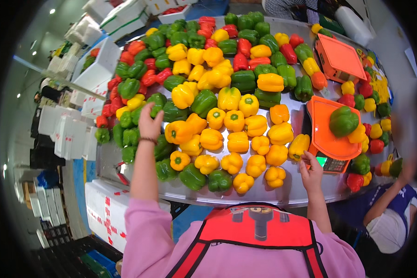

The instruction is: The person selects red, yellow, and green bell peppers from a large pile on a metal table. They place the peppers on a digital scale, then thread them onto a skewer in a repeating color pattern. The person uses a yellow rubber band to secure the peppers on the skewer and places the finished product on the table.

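Note:
My left hand point(149, 125), a dark bracelet at its wrist, reaches over the left side of the pile with thumb and fingers apart. Just beyond its fingertips is a green bell pepper point(157, 102). At the right, my right hand point(312, 170) has its fingers closed at the near end of a yellow bell pepper point(299, 146). This pepper is tilted, close to the orange-topped scale point(316, 134). On the scale's pan lie a green bell pepper point(344, 121) and a yellow bell pepper point(356, 134). Several yellow bell peppers point(237, 142) are spread between my hands.
Green, red and yellow peppers cover much of the metal table point(282, 194). A second orange scale point(340, 55) stands farther back. White foam boxes point(106, 208) stand at the left. Mixed peppers lie beyond the scales, near another person's arm point(387, 199).

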Available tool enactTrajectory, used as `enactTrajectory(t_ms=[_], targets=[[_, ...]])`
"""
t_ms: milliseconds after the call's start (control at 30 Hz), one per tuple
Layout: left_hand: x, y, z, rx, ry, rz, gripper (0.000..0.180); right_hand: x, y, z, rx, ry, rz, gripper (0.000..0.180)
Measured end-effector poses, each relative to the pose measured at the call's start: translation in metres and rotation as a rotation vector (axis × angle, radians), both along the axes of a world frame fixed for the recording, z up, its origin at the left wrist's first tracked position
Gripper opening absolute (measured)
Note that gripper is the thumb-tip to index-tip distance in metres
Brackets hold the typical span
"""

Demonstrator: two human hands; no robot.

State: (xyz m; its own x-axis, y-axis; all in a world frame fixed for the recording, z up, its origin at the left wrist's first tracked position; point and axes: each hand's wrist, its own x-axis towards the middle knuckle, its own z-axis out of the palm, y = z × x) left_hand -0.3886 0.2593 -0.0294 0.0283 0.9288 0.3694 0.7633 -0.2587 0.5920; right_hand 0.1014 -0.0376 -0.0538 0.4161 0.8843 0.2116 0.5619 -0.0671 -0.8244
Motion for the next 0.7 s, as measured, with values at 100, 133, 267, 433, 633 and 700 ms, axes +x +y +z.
enactTrajectory(t_ms=[100,133,267,433,633,700], targets=[[-0.023,0.096,-0.028,-0.054,0.135,-0.043,0.049,-0.020,0.003,0.007,-0.101,-0.070,-0.016,0.028],[-0.031,0.125,-0.037,-0.061,0.215,-0.062,0.050,-0.025,0.002,0.008,-0.125,-0.102,-0.041,0.027],[-0.050,0.222,-0.081,-0.119,0.456,-0.099,0.054,-0.044,-0.003,0.007,-0.194,-0.087,-0.177,0.028],[-0.047,0.289,-0.119,-0.242,0.735,-0.083,0.066,-0.054,-0.004,0.013,-0.316,-0.165,-0.251,0.027],[-0.014,0.280,-0.095,-0.394,0.955,0.080,0.079,-0.052,0.025,0.012,-0.325,-0.193,-0.258,0.027],[-0.012,0.265,-0.087,-0.328,0.953,0.074,0.078,-0.052,0.031,0.011,-0.287,-0.211,-0.221,0.026]])
